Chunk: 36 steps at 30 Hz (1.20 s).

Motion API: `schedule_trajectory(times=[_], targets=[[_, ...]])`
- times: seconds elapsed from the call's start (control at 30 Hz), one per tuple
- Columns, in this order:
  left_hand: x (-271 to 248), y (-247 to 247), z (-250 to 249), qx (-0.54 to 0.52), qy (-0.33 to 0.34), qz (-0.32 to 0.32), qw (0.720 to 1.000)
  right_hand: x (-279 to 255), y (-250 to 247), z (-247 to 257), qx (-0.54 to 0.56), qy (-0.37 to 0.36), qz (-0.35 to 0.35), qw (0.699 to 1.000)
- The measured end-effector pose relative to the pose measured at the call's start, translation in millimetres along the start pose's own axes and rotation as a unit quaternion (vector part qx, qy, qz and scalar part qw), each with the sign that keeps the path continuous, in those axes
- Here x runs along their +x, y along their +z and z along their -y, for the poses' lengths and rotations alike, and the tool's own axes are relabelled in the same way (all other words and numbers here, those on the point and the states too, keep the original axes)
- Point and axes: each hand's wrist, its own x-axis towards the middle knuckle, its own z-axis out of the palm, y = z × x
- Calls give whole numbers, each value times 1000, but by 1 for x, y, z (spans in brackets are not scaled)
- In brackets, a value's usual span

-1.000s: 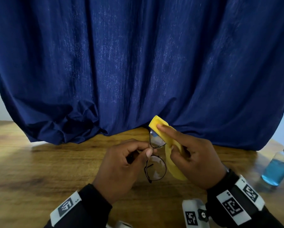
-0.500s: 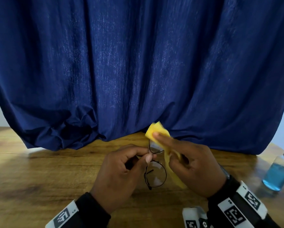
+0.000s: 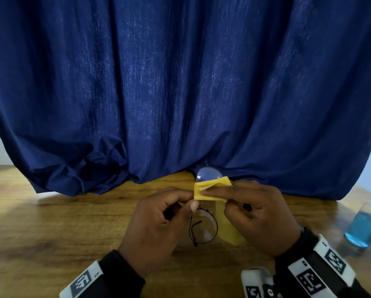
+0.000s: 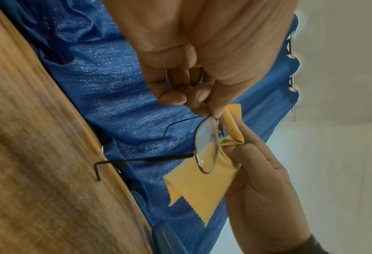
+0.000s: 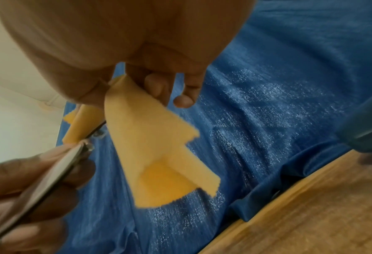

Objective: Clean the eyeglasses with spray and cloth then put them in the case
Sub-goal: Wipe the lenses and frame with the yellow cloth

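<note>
Thin black-framed eyeglasses [image 3: 203, 227] are held upright above the wooden table [image 3: 51, 222], one lens over the other. My left hand [image 3: 169, 216] pinches the frame at the bridge between thumb and forefinger [image 4: 211, 110]. My right hand [image 3: 253, 214] pinches the yellow cloth [image 3: 210, 190] round the lower part of the upper lens [image 3: 208, 174], forefinger in front, thumb behind. The rest of the cloth [image 5: 159, 154] hangs down from the right hand. In the left wrist view the eyeglasses [image 4: 207, 146] show edge-on with their temples open, the cloth [image 4: 202, 185] behind them.
A clear spray bottle [image 3: 365, 226] with blue liquid stands at the table's right edge. A dark blue curtain [image 3: 180, 93] hangs along the back and bunches on the table. No case is in view.
The right hand has slid the cloth down the upper lens toward the bridge, baring the lens top. The left hand keeps its pinch on the frame.
</note>
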Motion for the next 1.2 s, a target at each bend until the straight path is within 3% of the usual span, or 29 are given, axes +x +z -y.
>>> schedule_trajectory(times=[0.2, 0.37, 0.53, 0.73, 0.87, 1.03, 1.2], targets=[[-1, 0, -3, -12, 1, 2, 1000, 0, 4, 3, -11, 2, 21, 1000], [0, 0, -2, -18, -2, -5, 1000, -1, 2, -1, 5, 7, -27, 1000], [0, 0, -2, -21, -8, -1, 1000, 1, 4, 3, -14, -3, 2, 1000], [-1, 1, 0, -34, -14, -2, 999, 0, 1, 0, -25, 9, -41, 999], [0, 1, 1, -30, -4, -10, 1000, 1, 2, 3, -34, 1, -3, 999], [-1, 1, -1, -22, -6, -18, 1000, 0, -1, 1, -23, 0, -38, 999], [-2, 3, 0, -16, -7, -9, 1000, 0, 2, 3, -32, 0, 8, 999]])
